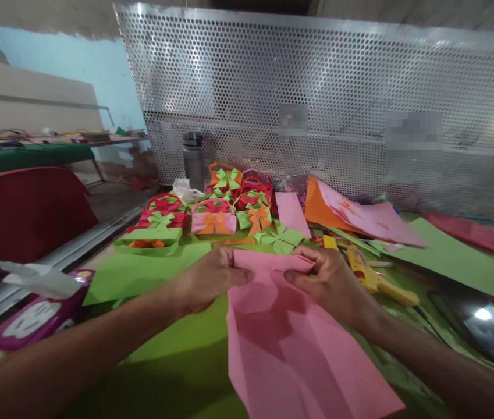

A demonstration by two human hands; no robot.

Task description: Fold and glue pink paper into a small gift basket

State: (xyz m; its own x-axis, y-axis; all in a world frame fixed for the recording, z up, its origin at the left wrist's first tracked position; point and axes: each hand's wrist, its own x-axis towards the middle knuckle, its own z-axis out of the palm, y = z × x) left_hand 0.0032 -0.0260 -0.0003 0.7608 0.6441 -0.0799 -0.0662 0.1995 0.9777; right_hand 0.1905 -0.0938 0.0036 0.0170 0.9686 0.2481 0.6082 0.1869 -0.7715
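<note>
A creased sheet of pink paper (290,349) is held up in front of me over the green table covering. Its far edge is folded over into a narrow band. My left hand (212,276) pinches the left end of that band, thumb on top and fingers behind. At the right end, my right hand (323,279) grips the same band between thumb and curled fingers. Just beyond the paper lies a green paper bow (281,238). Several small paper handbags with bows, among them a pink handbag (214,226), stand further back.
To the right lie a yellow glue gun (377,282), a dark shiny device (486,320) and stacked pink paper sheets (364,215). A purple box (39,317) with a white plug sits at left. A grey bottle (193,160) stands before the perforated metal panel (247,70). A red chair (24,209) is further left.
</note>
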